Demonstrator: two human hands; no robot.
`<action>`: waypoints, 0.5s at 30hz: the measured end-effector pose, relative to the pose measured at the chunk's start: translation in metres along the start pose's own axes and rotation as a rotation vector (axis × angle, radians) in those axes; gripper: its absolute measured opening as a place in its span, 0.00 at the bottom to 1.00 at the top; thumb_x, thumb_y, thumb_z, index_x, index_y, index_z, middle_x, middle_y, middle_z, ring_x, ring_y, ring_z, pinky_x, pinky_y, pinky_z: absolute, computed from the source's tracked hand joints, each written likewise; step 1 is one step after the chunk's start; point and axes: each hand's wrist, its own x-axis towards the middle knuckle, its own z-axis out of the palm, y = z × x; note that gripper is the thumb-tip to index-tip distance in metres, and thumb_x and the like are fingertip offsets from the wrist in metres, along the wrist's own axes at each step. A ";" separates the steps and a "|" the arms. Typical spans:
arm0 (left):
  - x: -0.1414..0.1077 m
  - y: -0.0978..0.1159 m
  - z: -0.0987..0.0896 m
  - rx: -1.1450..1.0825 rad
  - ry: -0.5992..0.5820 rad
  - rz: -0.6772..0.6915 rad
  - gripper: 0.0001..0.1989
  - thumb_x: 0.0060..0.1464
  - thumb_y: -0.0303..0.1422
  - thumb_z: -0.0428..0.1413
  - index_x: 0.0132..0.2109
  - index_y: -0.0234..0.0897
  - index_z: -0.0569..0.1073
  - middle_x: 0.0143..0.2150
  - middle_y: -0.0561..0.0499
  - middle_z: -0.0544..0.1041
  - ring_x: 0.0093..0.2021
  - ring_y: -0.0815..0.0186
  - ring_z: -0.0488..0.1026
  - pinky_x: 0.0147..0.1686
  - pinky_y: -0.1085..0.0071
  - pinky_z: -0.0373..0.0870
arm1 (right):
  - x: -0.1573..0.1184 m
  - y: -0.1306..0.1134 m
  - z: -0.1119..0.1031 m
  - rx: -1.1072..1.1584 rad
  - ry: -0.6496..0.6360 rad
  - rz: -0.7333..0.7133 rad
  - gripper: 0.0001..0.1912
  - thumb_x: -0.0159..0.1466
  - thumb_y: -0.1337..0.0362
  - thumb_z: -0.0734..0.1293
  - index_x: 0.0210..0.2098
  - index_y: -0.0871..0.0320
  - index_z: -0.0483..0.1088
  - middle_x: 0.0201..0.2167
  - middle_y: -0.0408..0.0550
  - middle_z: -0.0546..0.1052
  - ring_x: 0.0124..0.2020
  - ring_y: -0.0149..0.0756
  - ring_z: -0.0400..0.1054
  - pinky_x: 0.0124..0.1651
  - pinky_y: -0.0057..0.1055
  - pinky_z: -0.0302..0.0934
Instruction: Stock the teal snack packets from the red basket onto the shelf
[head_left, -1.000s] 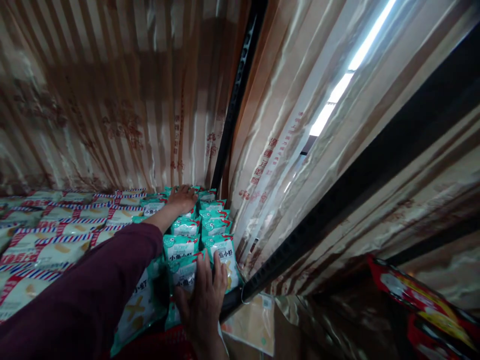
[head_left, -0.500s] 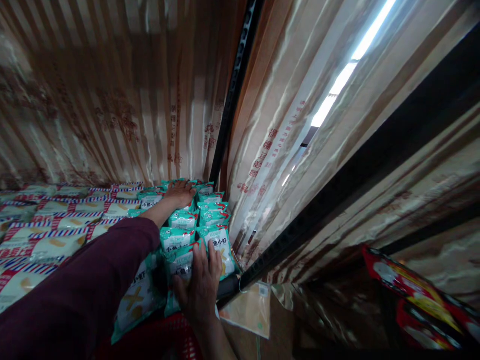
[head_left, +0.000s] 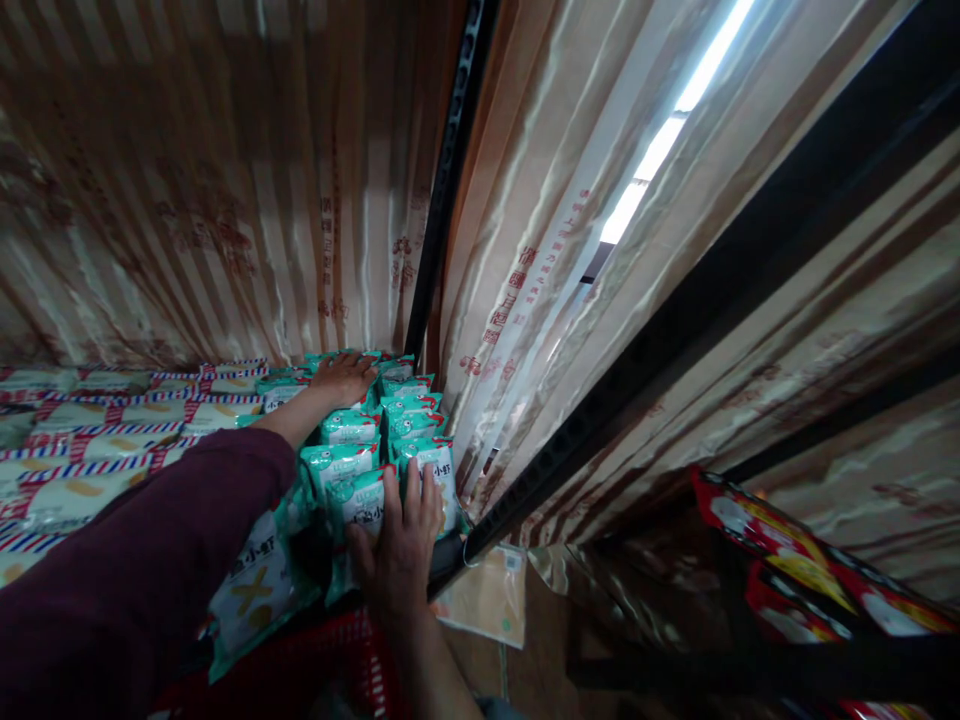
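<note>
Green-and-white snack bags stand in rows at the right end of the shelf. My left hand, at the end of a purple sleeve, lies over the bags near the back, its fingers stretched out. At the front of the rows, my right hand rests with spread fingers against the nearest bags. Neither hand grips a bag. Another green-and-white bag leans at the front, below my left forearm. Part of a red basket shows under it, mostly dark.
Red-and-blue striped snack bags fill the shelf to the left. A black upright post and a dark slanting beam border the corner, with sheeting behind. Red packages sit at lower right; a flat packet lies below.
The view has shifted slightly, so the shelf and bags sit a little further left and higher. Both hands stay on the green-and-white bags, with hardly any movement against them.
</note>
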 end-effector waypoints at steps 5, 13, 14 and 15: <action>0.001 -0.003 0.006 -0.017 0.027 0.011 0.29 0.61 0.46 0.30 0.64 0.43 0.54 0.67 0.46 0.55 0.66 0.55 0.50 0.60 0.50 0.45 | 0.000 -0.002 0.003 0.013 -0.030 -0.022 0.32 0.62 0.51 0.59 0.61 0.62 0.53 0.62 0.58 0.58 0.66 0.54 0.39 0.59 0.57 0.47; -0.001 0.000 0.001 0.021 0.068 0.051 0.29 0.61 0.46 0.30 0.63 0.41 0.57 0.66 0.44 0.57 0.66 0.56 0.50 0.61 0.48 0.40 | -0.004 0.002 0.000 0.051 -0.011 -0.017 0.38 0.62 0.45 0.56 0.63 0.63 0.49 0.64 0.61 0.53 0.66 0.57 0.38 0.59 0.59 0.44; -0.002 0.001 0.000 0.021 0.085 0.042 0.29 0.61 0.46 0.30 0.63 0.41 0.58 0.66 0.44 0.57 0.66 0.55 0.50 0.61 0.48 0.41 | -0.005 0.003 0.000 0.066 -0.005 -0.018 0.39 0.62 0.44 0.55 0.63 0.63 0.48 0.64 0.61 0.52 0.66 0.57 0.38 0.59 0.60 0.43; -0.004 0.002 -0.001 0.020 0.105 0.031 0.29 0.61 0.46 0.31 0.63 0.41 0.58 0.66 0.43 0.56 0.66 0.55 0.49 0.61 0.49 0.41 | -0.005 0.003 -0.001 0.080 -0.001 -0.020 0.39 0.62 0.44 0.54 0.63 0.63 0.48 0.65 0.62 0.52 0.67 0.57 0.37 0.60 0.60 0.43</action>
